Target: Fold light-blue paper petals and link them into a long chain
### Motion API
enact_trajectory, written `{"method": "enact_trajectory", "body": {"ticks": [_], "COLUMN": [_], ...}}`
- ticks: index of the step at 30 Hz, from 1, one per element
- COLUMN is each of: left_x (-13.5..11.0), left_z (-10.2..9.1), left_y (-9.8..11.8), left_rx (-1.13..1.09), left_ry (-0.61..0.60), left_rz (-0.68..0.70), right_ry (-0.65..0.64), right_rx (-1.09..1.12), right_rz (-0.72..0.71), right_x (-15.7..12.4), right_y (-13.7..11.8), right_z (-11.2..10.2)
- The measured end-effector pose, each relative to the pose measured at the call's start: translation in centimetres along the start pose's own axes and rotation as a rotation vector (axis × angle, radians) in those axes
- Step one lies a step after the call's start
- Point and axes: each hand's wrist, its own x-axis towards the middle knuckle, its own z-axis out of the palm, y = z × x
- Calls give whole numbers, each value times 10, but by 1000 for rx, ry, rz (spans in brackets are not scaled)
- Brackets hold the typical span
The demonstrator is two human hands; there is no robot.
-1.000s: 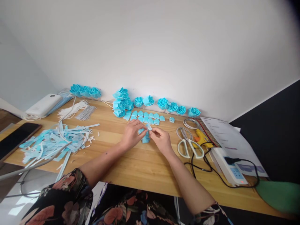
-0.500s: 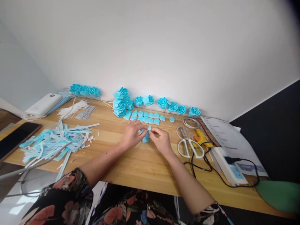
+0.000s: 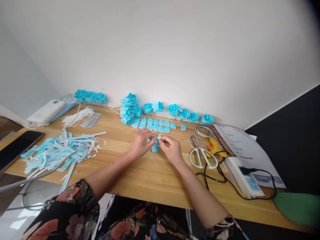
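Observation:
My left hand (image 3: 141, 143) and my right hand (image 3: 171, 149) meet over the middle of the wooden table (image 3: 140, 176), fingers pinched together on a small light-blue folded petal piece (image 3: 158, 136). A small stack of blue pieces (image 3: 155, 147) lies on the table just beneath the fingertips. Behind the hands, several folded blue petals (image 3: 155, 124) lie in two rows. Finished blue paper roses (image 3: 183, 114) line the wall.
A pile of blue and white strip scraps (image 3: 57, 150) lies at left, with white cords (image 3: 77, 116), a white power bank (image 3: 46, 111) and a dark phone (image 3: 15, 148). White scissors (image 3: 200, 153), a yellow glue gun (image 3: 216, 146), a power strip (image 3: 246, 178) and papers (image 3: 242, 146) sit at right.
The fingers of both hands have drawn a little closer on the small blue piece, which sits lower and looks more folded. Everything else is unmoved.

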Motion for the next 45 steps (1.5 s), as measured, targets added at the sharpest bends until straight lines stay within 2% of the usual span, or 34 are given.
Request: {"method": "enact_trajectory", "body": {"ticks": [6,9,13,15,18,20,25,36,42,45], "left_x": [1,1,3,4,5,5,4,2,4,3], "left_z": [1,-2,-2,-1,2,3,5,3,-1,0], "left_y": [1,2,-1,-4,-7,-8,-7,-3,-5,-6], "left_rx": [-157,-312,-548,-641,-756,-804,-835,-904,-890,-894], "left_ry": [-7,-6,69,25,-127,-159,-106,-152,-100,-103], "left_rz": [-82,-198,-387,-465,-541,-554,-559,-593,-595,-591], "right_ry": [-7,-10,-25,-48,-80,-105,-175,-144,-197,-184], "right_rx": [21,69,174,231,275,292,371,280,399,416], "right_rz": [31,90,180,198,213,217,217,221,254,270], "right_x": [0,1,2,2,1,1,1,2,3,3], "right_y": [-2,-3,-4,-4,-2,1,2,-2,6,7], "right_z": [-1,-3,-5,-5,-4,-4,-4,-4,-3,-3]}}
